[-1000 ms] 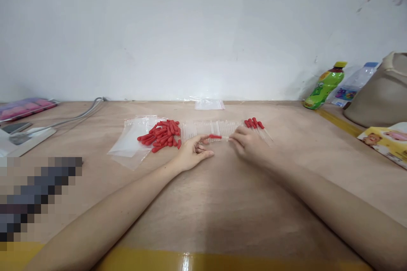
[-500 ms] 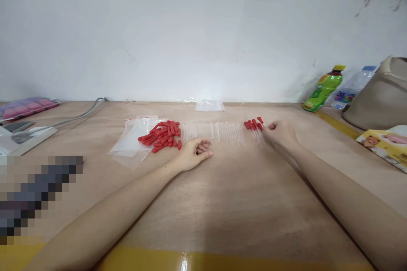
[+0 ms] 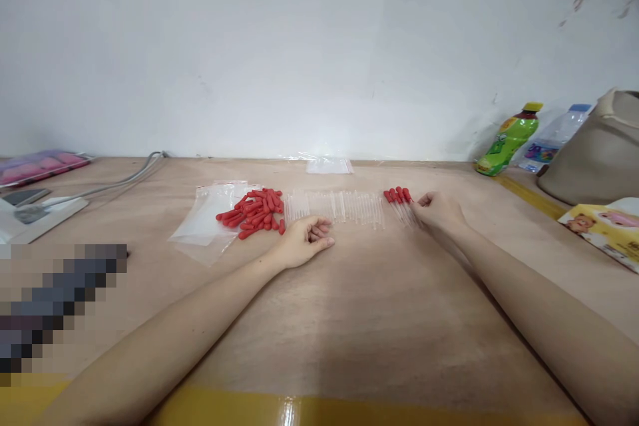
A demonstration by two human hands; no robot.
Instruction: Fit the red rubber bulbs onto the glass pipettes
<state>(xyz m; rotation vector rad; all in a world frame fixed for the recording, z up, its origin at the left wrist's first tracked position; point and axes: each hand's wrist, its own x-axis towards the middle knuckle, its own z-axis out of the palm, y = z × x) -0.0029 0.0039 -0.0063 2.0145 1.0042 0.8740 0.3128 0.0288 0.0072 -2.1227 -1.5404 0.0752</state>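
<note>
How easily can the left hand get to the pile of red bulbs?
Probably yes, easily: the left hand looks unoccupied, the pile of red bulbs lies right beside it, and nothing seems to block it, though it points away.

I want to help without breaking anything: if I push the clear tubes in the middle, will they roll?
Probably. The clear tubes look slim and rounded, so they'd likely roll. They lie side by side, so pushing one may nudge its neighbours. Their thin, see-through, straight shapes suggest they're light and stiff, perhaps fragile.
</note>
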